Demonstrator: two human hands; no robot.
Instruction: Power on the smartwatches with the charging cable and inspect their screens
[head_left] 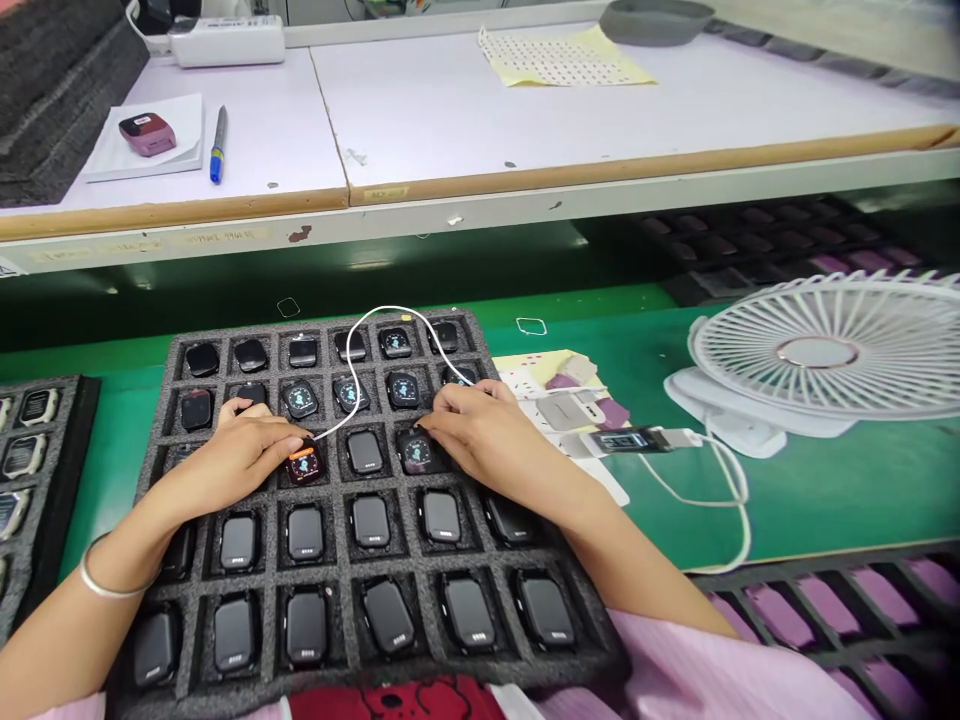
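A grey foam tray full of square smartwatches lies in front of me. My left hand is closed at a dark red smartwatch with a lit dial, and the end of a white cable meets its fingertips. The cable arches over the back rows and passes behind my right hand. That hand has its fingers pressed together on the upper edge of another lit smartwatch, in its compartment. Several watches behind show lit dials; the front rows, such as this watch, have dark faces.
To the right are a small USB meter with white cables and a white fan. Other trays stand at the left and lower right. The raised shelf holds a pen and a notepad.
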